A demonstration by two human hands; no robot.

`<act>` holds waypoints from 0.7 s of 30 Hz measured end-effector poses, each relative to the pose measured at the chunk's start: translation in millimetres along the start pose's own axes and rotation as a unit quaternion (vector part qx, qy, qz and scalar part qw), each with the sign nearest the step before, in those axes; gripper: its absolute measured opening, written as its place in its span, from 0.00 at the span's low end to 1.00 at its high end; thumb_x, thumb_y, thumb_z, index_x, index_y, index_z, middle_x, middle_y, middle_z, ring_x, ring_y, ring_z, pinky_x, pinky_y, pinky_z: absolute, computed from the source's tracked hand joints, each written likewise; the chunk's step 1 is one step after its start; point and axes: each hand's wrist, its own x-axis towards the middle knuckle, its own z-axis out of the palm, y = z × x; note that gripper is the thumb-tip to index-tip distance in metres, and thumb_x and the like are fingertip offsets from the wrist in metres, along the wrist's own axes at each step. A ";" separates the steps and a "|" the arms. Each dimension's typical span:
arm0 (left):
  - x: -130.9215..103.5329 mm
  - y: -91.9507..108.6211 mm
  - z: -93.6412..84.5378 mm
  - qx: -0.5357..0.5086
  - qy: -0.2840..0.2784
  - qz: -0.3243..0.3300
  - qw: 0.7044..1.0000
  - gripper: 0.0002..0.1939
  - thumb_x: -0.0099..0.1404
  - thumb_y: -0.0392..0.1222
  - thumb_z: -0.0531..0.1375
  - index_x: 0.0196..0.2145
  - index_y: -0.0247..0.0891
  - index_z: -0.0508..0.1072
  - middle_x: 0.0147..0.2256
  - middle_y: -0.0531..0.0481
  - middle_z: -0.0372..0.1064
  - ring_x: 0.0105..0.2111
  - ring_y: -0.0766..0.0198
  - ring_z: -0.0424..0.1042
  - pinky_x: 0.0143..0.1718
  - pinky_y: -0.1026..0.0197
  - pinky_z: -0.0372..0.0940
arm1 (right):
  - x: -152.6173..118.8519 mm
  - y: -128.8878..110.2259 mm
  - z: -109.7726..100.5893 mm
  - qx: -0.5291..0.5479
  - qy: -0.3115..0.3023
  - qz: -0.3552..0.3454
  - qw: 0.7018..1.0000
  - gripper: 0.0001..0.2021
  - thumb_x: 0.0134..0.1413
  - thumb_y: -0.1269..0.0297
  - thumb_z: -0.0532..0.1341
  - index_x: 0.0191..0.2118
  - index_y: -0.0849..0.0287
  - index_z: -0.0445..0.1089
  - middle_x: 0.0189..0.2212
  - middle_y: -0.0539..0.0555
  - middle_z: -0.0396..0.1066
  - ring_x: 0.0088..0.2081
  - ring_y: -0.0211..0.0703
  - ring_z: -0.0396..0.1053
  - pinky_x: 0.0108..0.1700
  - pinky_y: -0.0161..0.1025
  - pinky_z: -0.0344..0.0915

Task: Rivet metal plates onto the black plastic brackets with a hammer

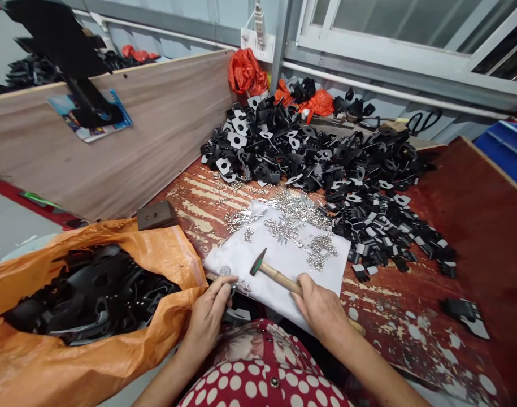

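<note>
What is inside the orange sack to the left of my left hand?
Black parts, some with glossy, paler edges, show through the open mouth of the orange sack. Whatever lies deeper is hidden by that top layer and the sack's walls.

The hammer [278,277], with a dark, green-patched head and a pale wooden handle, slants over the white sheet [237,254] — gripped in the right hand [322,308]. A small shiny piece [233,288] sits pinched in the left hand [209,311] — shape unclear.
</note>
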 end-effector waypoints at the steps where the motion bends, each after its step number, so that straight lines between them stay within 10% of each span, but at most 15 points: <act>1: 4.6 -2.6 6.3 -0.001 -0.003 0.008 1.000 0.19 0.71 0.55 0.55 0.42 0.40 0.79 0.25 0.53 0.66 0.29 0.56 0.66 0.32 0.59 0.59 | -2.0 -2.4 -5.2 0.023 -0.002 -0.003 1.000 0.05 0.65 0.67 0.56 0.45 0.55 0.66 0.24 0.47 0.70 0.23 0.43 0.69 0.24 0.37 0.59; 9: 13.6 -5.7 17.3 -0.003 0.005 0.029 1.000 0.18 0.72 0.51 0.56 0.26 0.42 0.71 0.22 0.56 0.59 0.25 0.61 0.59 0.29 0.60 0.54 | -14.6 -22.6 -33.7 0.110 0.119 -0.100 0.982 0.29 0.66 0.75 0.51 0.70 0.50 0.55 0.30 0.52 0.71 0.28 0.42 0.70 0.31 0.37 0.66; 17: 13.1 -11.5 17.5 -0.010 0.010 0.020 1.000 0.19 0.72 0.54 0.54 0.26 0.43 0.68 0.23 0.56 0.58 0.25 0.60 0.59 0.28 0.60 0.55 | -16.5 -22.9 -20.2 0.088 0.123 -0.109 0.982 0.31 0.66 0.76 0.51 0.72 0.54 0.51 0.29 0.51 0.68 0.28 0.43 0.69 0.29 0.38 0.66; 21: 12.1 -4.5 19.4 -0.019 0.006 0.013 1.000 0.20 0.70 0.57 0.56 0.27 0.43 0.72 0.24 0.54 0.61 0.27 0.59 0.61 0.29 0.60 0.58 | -17.5 -25.7 -18.8 0.097 0.013 -0.101 0.990 0.28 0.67 0.76 0.48 0.70 0.53 0.54 0.32 0.52 0.71 0.30 0.43 0.71 0.31 0.38 0.67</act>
